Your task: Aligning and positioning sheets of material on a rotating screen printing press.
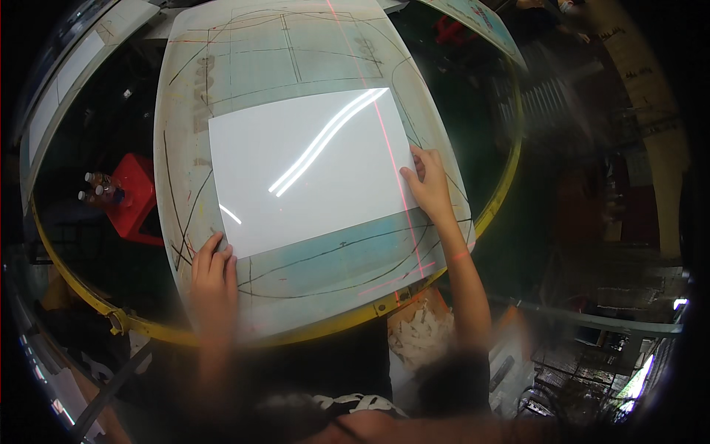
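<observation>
A glossy white rectangular sheet [296, 163] lies on a large pale board [325, 259] with rounded sides and dark drawn lines. My right hand [430, 181] is at the sheet's right edge, its thumb and forefinger closed on that edge. By the near left corner is my left hand [212, 277], fingers stretched and slightly apart, the tips touching the corner and the board beside it. A thin red light line [388, 144] runs lengthwise over board and sheet, passing just left of my right hand. Bright lamp reflections streak the sheet.
A yellow curved rail [355, 318] rings the board. On the left, a red stool [137, 196] carries several capped bottles [103, 191]. Near my right forearm sits an open box of crumpled whitish scraps [421, 333]. Other pale boards [481, 26] show at the far edges.
</observation>
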`<state>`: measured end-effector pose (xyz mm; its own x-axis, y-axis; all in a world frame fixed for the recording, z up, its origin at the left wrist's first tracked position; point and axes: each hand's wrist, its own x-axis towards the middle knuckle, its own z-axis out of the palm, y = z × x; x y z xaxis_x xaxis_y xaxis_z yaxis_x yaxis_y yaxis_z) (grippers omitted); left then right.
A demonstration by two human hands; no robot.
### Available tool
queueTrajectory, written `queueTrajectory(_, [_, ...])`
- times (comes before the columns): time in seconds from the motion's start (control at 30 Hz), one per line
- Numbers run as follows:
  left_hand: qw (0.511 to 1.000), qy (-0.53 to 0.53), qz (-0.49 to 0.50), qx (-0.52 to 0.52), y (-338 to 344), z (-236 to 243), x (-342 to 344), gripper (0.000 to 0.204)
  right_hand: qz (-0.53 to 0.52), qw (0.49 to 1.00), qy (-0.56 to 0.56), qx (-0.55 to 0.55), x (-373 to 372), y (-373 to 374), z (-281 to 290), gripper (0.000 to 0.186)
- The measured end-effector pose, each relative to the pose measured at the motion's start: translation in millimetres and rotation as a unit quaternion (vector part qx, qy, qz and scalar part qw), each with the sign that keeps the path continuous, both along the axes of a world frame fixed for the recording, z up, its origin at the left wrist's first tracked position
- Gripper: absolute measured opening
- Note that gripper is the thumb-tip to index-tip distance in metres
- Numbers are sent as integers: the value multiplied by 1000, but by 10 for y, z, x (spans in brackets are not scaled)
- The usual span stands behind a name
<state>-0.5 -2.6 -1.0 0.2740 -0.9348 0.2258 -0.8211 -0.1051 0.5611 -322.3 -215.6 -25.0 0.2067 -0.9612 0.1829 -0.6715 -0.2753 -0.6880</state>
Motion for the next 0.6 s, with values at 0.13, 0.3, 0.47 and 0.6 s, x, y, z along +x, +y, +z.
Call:
queueTrajectory(0.13, [1000, 1, -1, -1, -11, -7, 5, 13, -3, 1000, -2, 1, -13, 2, -5, 45])
queueTrajectory(0.3, [1000, -5, 4, 0, -1, -17, 14, 13, 8, 1000, 5, -4, 13, -16, -45, 48])
queueTrajectory(0.47, [1000, -8, 1, -8, 16, -9, 13, 11, 8, 999, 41, -17, 25, 6, -17, 49])
queueTrajectory(0.6, [999, -40, -9, -18, 45, -25, 1, 12, 44, 992, 117, -12, 14, -43, 93, 52])
